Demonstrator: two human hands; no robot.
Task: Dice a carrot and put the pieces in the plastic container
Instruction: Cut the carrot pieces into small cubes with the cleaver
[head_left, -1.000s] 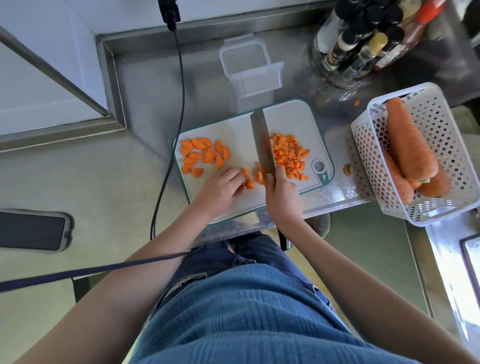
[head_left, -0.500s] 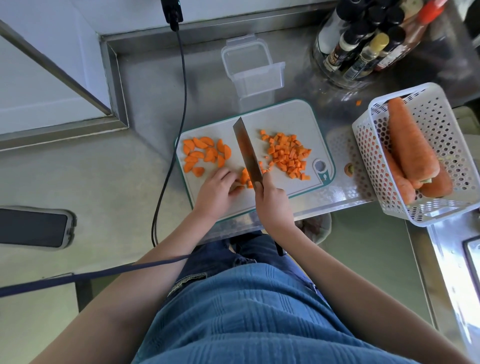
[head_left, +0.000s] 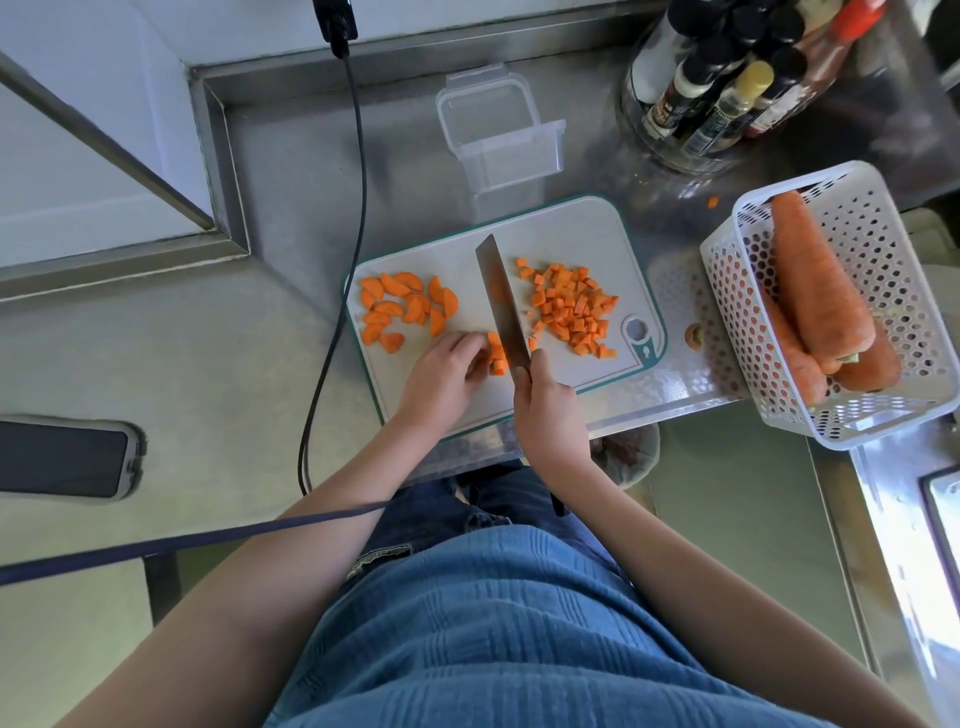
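A few carrot strips (head_left: 497, 353) are held in place on the cutting board (head_left: 467, 400) by the curled fingers (head_left: 470, 345) of the left hand (head_left: 441, 376). Just to their right the knife (head_left: 501, 304) is set with its edge down; its handle is gripped by the right hand (head_left: 545, 400). On the right part of the board a pile of diced pieces (head_left: 571, 309) is seen, so a good part of the dicing is judged as done. On the left part a group of half-moon slices (head_left: 402, 309) is not yet diced. The plastic container (head_left: 498, 135) stands open on the tabletop (head_left: 291, 208), just beyond the far edge of the board, and nothing is seen inside it. The filling is therefore still left. At the right, whole carrots (head_left: 821, 291) lie in a white basket (head_left: 883, 415).
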